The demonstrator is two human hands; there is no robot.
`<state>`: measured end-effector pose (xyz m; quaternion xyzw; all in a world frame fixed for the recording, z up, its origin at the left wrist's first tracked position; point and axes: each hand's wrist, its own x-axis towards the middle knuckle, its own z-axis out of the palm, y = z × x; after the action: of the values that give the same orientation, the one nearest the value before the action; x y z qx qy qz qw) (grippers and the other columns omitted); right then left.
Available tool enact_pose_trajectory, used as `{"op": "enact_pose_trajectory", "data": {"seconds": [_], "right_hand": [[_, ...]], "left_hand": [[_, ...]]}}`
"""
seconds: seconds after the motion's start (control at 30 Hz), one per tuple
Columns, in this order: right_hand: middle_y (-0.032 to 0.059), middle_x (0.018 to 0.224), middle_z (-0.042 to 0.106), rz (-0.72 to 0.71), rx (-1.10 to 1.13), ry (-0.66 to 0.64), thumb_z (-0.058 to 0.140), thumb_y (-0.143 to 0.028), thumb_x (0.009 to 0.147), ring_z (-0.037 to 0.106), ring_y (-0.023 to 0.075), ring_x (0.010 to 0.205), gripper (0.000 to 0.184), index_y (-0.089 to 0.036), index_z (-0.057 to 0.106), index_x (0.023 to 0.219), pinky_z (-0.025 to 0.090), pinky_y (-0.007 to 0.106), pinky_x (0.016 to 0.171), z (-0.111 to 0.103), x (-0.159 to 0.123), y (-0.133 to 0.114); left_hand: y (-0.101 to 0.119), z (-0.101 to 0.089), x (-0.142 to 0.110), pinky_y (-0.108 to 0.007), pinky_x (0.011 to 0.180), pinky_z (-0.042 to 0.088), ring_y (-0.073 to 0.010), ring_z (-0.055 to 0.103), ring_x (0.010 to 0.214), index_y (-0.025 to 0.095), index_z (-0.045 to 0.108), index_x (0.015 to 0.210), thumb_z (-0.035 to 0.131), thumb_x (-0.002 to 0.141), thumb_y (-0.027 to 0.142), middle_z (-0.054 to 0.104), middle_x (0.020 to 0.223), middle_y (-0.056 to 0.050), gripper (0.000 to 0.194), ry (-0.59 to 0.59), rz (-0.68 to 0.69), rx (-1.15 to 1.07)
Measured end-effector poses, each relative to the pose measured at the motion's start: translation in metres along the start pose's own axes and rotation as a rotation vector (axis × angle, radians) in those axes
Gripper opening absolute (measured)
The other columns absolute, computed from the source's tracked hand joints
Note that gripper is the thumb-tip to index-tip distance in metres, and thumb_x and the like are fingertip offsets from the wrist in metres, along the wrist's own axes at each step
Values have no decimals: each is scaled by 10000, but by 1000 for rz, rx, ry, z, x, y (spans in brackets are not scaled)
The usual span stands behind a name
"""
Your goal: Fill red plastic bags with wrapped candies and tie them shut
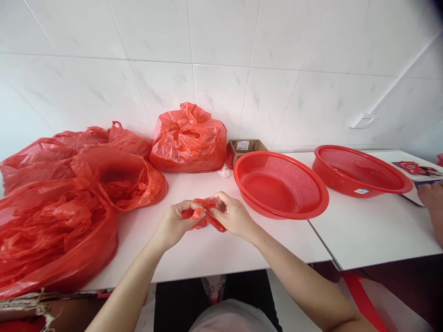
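A small crumpled red plastic bag [213, 222] is between my two hands, just above the front part of the white table [238, 256]. My left hand [176, 223] pinches its gathered end between thumb and fingers. On the other side, my right hand [233, 216] grips the bag with bent fingers, its fingertips almost meeting those of the left. What the bag contains, if anything, I cannot make out. Right of my hands stands a red plastic colander [273, 207] with perforated sides, and no contents show in it.
Large red plastic bags [58, 235] stuffed with more bags crowd the left side. A full red bag [188, 147] and a cardboard box [247, 146] stand by the tiled wall. Farther right are a second colander [363, 173], red packets [411, 167] and another person's hand [432, 200].
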<state>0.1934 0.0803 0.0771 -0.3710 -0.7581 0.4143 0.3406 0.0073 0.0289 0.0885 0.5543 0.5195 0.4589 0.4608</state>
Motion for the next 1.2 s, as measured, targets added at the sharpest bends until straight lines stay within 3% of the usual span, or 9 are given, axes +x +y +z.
{"op": "enact_pose_trajectory", "data": {"seconds": [0.1, 0.27, 0.4, 0.6, 0.7, 0.83, 0.97, 1.13, 1.2], "right_hand": [[31, 1101, 653, -98, 65, -39, 580, -178, 827, 608, 160, 940, 236, -237, 652, 1043, 471, 313, 825, 1, 9, 1], [30, 900, 697, 8, 307, -66, 624, -236, 826, 645, 163, 841, 116, -186, 686, 911, 505, 317, 801, 18, 7, 5], [14, 782, 671, 121, 537, -66, 734, -360, 760, 635, 149, 719, 207, -176, 663, 826, 522, 303, 712, 28, 3, 10], [5, 823, 669, 167, 697, -204, 718, -452, 784, 620, 116, 661, 361, -193, 665, 1030, 519, 287, 682, 17, 6, 11], [10, 844, 667, 82, 545, -223, 705, -409, 801, 598, 118, 691, 259, -181, 679, 921, 499, 279, 678, 12, 6, 4], [8, 851, 681, -138, 88, -101, 628, -234, 856, 602, 136, 755, 52, -194, 658, 848, 474, 284, 725, 12, 1, -6], [11, 892, 701, -321, -296, 10, 559, -92, 850, 612, 158, 813, 144, -212, 638, 848, 453, 292, 731, 20, -9, 3], [26, 916, 678, -319, -309, 35, 619, -184, 861, 611, 178, 861, 58, -222, 618, 905, 484, 313, 762, 20, -17, 14], [76, 1155, 639, -392, -230, 38, 718, -344, 810, 582, 217, 1078, 349, -228, 586, 1113, 478, 369, 914, 19, -14, 12]], "left_hand": [[-1, -2, 0, -298, 677, 526, -199, 661, 777, 182, 695, 834, 662, 755, 202, 697, 877, -55, 88, -40, 45, 128], [-15, -7, 4, -289, 711, 501, -166, 631, 797, 194, 573, 846, 587, 762, 121, 658, 904, -32, 112, 45, 309, 311], [-28, -3, 2, -272, 712, 478, -145, 602, 810, 210, 536, 927, 587, 785, 89, 622, 937, -18, 193, 215, 524, 495], [-21, -1, -4, -237, 692, 465, -128, 584, 811, 210, 588, 922, 592, 814, 64, 581, 908, -13, 182, 279, 677, 624], [-10, -8, -7, -232, 685, 477, -131, 605, 803, 216, 650, 903, 619, 839, 120, 614, 891, -15, 120, 236, 658, 691], [2, -24, -14, -229, 704, 500, -131, 651, 803, 246, 710, 927, 582, 840, 80, 695, 887, 0, 227, 126, 639, 718], [3, -36, -21, -281, 775, 503, -163, 660, 859, 267, 733, 975, 611, 843, 130, 726, 922, -5, 226, 307, 660, 755], [7, -34, -19, -295, 784, 523, -179, 677, 852, 268, 746, 902, 691, 823, 327, 744, 901, -5, 112, 372, 395, 571], [14, -28, -18, -272, 738, 533, -170, 682, 817, 266, 748, 867, 700, 811, 363, 746, 881, 0, 122, 303, 307, 484]]}}
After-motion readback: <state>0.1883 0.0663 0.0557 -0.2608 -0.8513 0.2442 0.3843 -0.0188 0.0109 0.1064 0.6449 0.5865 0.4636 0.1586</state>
